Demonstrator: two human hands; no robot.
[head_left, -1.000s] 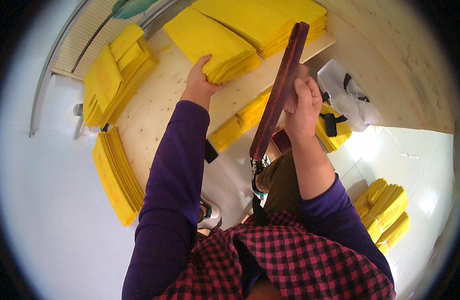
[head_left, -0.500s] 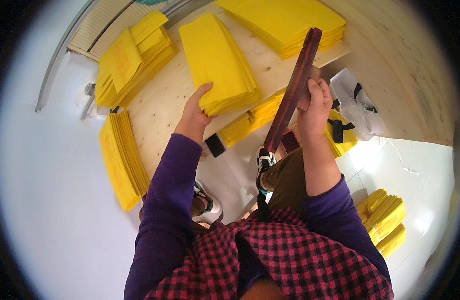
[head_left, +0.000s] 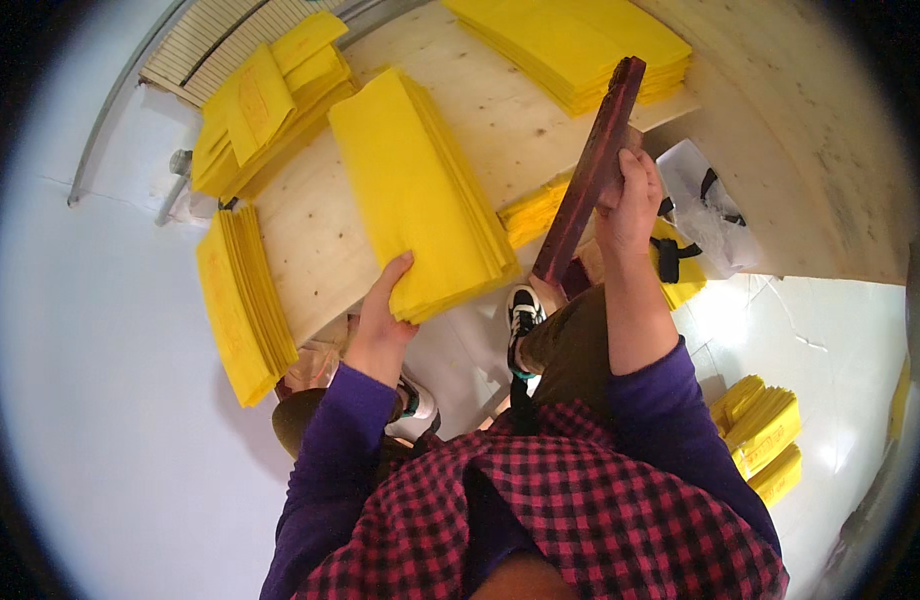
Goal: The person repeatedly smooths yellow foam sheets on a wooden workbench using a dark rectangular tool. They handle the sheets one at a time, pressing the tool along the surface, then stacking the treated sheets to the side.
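Note:
My left hand (head_left: 381, 314) is closed on the near end of a stack of folded yellow cloth (head_left: 412, 195), thumb on top and fingers underneath. The stack's near end sticks out past the edge of the wooden table (head_left: 315, 245). In my right hand (head_left: 635, 198) is a long dark red stamp block (head_left: 590, 175), gripped by the wooden handle on its side. The block is held up at a slant, to the right of the stack and apart from it. Its face is mostly turned away from me.
More yellow stacks lie at the back right (head_left: 580, 45), back left (head_left: 265, 110) and left edge (head_left: 242, 305), some with red print. Below the table's right end stands a white bag (head_left: 695, 200). Yellow bundles (head_left: 760, 430) sit on the floor at right. A wooden panel (head_left: 800, 130) rises at right.
My left hand has drawn the yellow cloth stack toward me, so it overhangs the table edge. My right hand with the stamp block has hardly moved.

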